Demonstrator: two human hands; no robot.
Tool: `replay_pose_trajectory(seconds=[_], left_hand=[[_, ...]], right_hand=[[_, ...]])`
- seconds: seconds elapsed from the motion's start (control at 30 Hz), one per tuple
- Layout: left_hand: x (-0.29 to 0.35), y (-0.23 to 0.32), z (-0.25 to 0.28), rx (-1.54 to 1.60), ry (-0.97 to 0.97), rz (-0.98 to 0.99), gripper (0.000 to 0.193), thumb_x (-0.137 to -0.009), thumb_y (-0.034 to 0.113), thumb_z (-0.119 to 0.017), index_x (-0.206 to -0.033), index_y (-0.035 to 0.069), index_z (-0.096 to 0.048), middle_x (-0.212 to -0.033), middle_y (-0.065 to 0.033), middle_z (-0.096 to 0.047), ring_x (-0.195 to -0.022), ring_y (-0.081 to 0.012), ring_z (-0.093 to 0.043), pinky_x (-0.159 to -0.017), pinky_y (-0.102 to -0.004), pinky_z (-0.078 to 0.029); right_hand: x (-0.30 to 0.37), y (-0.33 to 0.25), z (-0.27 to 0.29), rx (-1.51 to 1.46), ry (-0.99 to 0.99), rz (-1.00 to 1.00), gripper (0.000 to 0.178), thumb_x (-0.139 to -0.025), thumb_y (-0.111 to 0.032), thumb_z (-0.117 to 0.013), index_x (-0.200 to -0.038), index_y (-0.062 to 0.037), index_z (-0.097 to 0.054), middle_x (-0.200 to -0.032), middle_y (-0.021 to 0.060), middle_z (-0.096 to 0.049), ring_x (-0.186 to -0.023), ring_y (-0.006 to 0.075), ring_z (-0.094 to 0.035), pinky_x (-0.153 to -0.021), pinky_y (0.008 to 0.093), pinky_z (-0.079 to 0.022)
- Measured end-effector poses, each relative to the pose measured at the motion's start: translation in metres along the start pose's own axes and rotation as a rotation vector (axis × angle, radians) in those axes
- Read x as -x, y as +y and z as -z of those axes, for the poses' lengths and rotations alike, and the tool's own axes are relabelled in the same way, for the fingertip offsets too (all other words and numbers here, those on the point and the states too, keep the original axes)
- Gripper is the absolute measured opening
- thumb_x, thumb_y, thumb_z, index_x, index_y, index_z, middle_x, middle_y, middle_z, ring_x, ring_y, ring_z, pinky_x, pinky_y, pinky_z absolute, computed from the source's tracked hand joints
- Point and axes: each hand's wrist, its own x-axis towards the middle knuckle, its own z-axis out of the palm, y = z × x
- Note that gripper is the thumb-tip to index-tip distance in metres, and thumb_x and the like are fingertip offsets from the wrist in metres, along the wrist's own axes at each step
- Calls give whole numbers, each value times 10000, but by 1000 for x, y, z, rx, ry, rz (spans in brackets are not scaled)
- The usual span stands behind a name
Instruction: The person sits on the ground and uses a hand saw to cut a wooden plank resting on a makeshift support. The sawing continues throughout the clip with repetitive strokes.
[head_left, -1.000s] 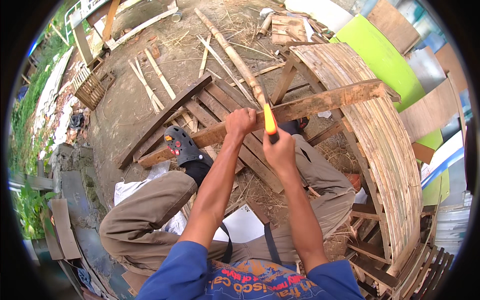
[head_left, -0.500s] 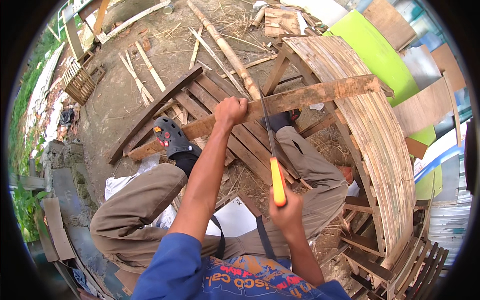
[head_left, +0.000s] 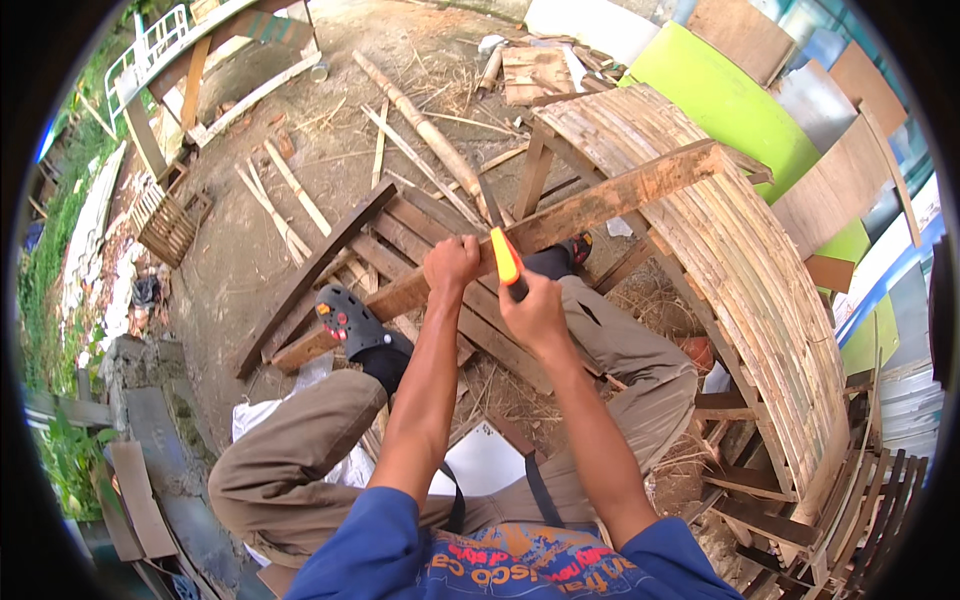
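Clearly, both hands are full. Measured from the middle of the picture, the left hand (head_left: 452, 262) sits just off centre toward 11 o'clock, its fingers curled down over a long plank (head_left: 640, 190); the fingertips are hidden beneath. The right hand (head_left: 532, 308), near the centre at 3 o'clock, is wrapped round the dark butt of a yellow-and-orange handle on a saw (head_left: 506, 257). The dark blade points toward 12, past the plank's far edge; whether its teeth sit in the wood cannot be told, since the handle covers that spot.

The plank runs from between 8 and 9 o'clock out to 2, over a slatted frame (head_left: 500, 350) on the ground and onto the edge of a bamboo-topped bench (head_left: 750, 280) at 3. The left shoe (head_left: 350, 318), at 9, overlaps its lower end. A bamboo pole (head_left: 420, 125) lies between 11 and 12.

By its look, the plank should be stiff, fairly heavy and rough rather than slippery, with splinters likely; a firm palm from above, well clear of the blade, suits it. The saw is probably light, its thin blade springy, so the handle is the place to hold.
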Motion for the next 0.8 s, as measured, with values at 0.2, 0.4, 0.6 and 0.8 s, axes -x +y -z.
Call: replay_pose_trajectory(seconds=[0.2,0.4,0.6,0.8], left_hand=[[-11,-6,1,-51,-105,-19,585,-906,447,-436,-827,-44,-745,-845,-315,-692,-829,-493,-691,-810,-549,-554],[-38,-15,-4,2,-304,47,662,-918,496,-409,-1005,-72,-737,-1068,-344,-685,-1061,-474,-663,-966,-514,-509],[-46,-20,-6,-5,-390,24,707,-951,523,-380,-1081,-85,-716,-1146,-328,-678,-1121,-464,-647,-998,-509,-491],[-36,-17,3,-12,-319,-4,708,-996,531,-342,-1001,-59,-734,-1089,-314,-694,-1058,-468,-658,-957,-524,-502]], right_hand=[[35,80,-20,-105,125,269,194,-819,-171,-706,-820,-9,-600,-719,221,-604,-713,476,-624,-617,511,-496],[25,-12,16,8,-8,70,152,-855,-99,-677,-839,36,-612,-688,234,-627,-691,472,-651,-616,488,-507],[195,11,58,-64,20,101,112,-897,-95,-725,-883,3,-672,-641,147,-615,-532,299,-641,-497,381,-472],[271,25,85,-132,47,82,158,-879,-95,-687,-768,-5,-619,-600,99,-562,-479,288,-567,-485,387,-432]])
